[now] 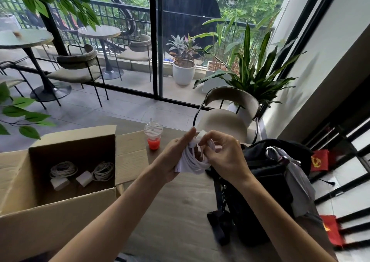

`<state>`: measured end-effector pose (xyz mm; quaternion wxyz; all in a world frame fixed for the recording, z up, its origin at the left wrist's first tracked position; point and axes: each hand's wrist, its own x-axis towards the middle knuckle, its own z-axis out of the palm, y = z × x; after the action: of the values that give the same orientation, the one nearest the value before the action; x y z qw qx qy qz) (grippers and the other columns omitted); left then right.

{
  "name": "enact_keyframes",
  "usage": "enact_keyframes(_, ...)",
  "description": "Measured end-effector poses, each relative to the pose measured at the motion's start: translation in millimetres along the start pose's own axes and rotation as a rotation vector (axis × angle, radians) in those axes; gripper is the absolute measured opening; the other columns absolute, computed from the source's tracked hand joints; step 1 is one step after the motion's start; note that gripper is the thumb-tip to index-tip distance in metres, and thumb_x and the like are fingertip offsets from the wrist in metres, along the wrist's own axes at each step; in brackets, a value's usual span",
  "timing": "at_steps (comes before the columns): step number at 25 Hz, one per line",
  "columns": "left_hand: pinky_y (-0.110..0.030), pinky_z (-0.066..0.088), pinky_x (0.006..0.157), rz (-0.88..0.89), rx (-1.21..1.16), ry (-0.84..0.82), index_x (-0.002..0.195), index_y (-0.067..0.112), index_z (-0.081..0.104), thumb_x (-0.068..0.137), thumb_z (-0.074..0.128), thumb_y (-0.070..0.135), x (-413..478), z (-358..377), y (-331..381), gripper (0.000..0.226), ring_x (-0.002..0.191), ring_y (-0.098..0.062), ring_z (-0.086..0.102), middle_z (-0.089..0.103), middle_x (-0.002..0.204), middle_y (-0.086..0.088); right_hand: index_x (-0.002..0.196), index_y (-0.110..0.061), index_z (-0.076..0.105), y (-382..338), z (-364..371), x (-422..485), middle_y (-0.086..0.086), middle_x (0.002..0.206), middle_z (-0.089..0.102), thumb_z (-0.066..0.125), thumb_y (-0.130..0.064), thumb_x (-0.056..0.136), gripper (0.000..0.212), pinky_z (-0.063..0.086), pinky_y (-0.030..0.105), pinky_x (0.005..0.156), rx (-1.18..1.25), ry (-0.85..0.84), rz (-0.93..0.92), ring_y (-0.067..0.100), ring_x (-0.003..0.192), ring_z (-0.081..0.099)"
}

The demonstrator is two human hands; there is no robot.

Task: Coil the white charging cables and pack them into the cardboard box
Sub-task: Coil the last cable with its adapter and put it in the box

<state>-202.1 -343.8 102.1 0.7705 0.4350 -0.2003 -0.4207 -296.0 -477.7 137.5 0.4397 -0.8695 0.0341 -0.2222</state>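
Keep left hand [176,155] clasping the cable coil [192,162]; with right hand [222,155] pinching what seems the loose end, wind it snugly, then lower into the box [60,209].

A white cable bundle [195,160], loosely looped with its white plug block [201,134] at the top, sits just right of the frame's centre, held between the left hand [176,157] and the right hand [222,155], whose fingertips pinch a strand. The cardboard box [60,211] fills the lower left of the frame, open at the top with its flaps folded outward. On its floor lie the left coil [63,168] and the right coil [103,171] side by side, each a flat white ring with a white block just in front.
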Motion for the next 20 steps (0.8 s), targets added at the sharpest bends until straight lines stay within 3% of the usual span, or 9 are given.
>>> enact_keyframes(4, -0.030, 0.059, 0.075, -0.024, 0.009, -0.035, 0.106, 0.011, 0.074, 0.084, 0.068, 0.055, 0, -7, 2, 0.049, 0.088, -0.023, 0.073, 0.074, 0.099, -0.014, 0.078, -0.017, 0.067, 9, 3, 2, 0.000, 0.076, 0.071, 0.062, 0.001, 0.088, 0.021, 0.056, 0.031, 0.066, 0.213, -0.053, 0.051, 0.016, 0.071, 0.069)
enact_keyframes(6, -0.031, 0.059, 0.076, -0.035, 0.020, -0.064, 0.109, 0.010, 0.073, 0.085, 0.069, 0.050, -1, -10, 3, 0.047, 0.090, -0.024, 0.073, 0.074, 0.101, -0.015, 0.075, -0.016, 0.066, 9, 3, 2, 0.002, 0.074, 0.070, 0.062, 0.010, 0.086, 0.028, 0.055, 0.026, 0.068, 0.361, -0.078, 0.057, 0.014, 0.072, 0.067)
enact_keyframes(10, -0.035, 0.059, 0.081, -0.049, -0.005, -0.075, 0.104, 0.008, 0.075, 0.084, 0.072, 0.047, -2, -12, 4, 0.044, 0.091, -0.026, 0.073, 0.075, 0.101, -0.016, 0.082, -0.013, 0.067, 5, 1, 1, 0.008, 0.083, 0.070, 0.070, 0.004, 0.085, 0.018, 0.056, 0.023, 0.072, 0.503, -0.129, 0.092, 0.018, 0.083, 0.070)
enact_keyframes(14, -0.040, 0.058, 0.088, -0.037, -0.023, -0.114, 0.108, 0.006, 0.072, 0.089, 0.066, 0.048, -4, -9, 7, 0.047, 0.095, -0.029, 0.072, 0.073, 0.106, -0.018, 0.077, -0.018, 0.063, -1, 6, 0, -0.002, 0.078, 0.068, 0.066, 0.001, 0.090, 0.023, 0.059, 0.031, 0.070, 0.311, -0.011, 0.015, 0.018, 0.079, 0.069)
enact_keyframes(16, -0.041, 0.057, 0.090, -0.021, 0.032, -0.093, 0.115, -0.002, 0.066, 0.088, 0.067, 0.048, -3, -7, 7, 0.057, 0.096, -0.032, 0.070, 0.070, 0.109, -0.023, 0.079, -0.020, 0.057, -5, 10, -2, -0.002, 0.072, 0.065, 0.067, -0.006, 0.091, 0.021, 0.057, 0.030, 0.058, 0.165, 0.088, -0.014, 0.015, 0.069, 0.068)
enact_keyframes(18, -0.040, 0.058, 0.087, 0.011, 0.110, -0.083, 0.121, -0.008, 0.059, 0.086, 0.070, 0.048, -3, -5, 7, 0.068, 0.095, -0.032, 0.069, 0.067, 0.110, -0.026, 0.085, -0.020, 0.049, -4, 12, -3, -0.003, 0.066, 0.061, 0.072, -0.014, 0.089, 0.024, 0.053, 0.030, 0.047, 0.088, 0.200, 0.000, 0.014, 0.059, 0.065)
enact_keyframes(20, -0.036, 0.058, 0.082, 0.030, 0.133, -0.100, 0.119, -0.008, 0.059, 0.083, 0.072, 0.048, -5, -2, 6, 0.068, 0.092, -0.029, 0.070, 0.069, 0.106, -0.023, 0.096, -0.017, 0.048, -5, 10, -3, -0.004, 0.070, 0.061, 0.075, -0.017, 0.086, 0.029, 0.053, 0.028, 0.047, 0.070, 0.242, -0.032, 0.012, 0.059, 0.065)
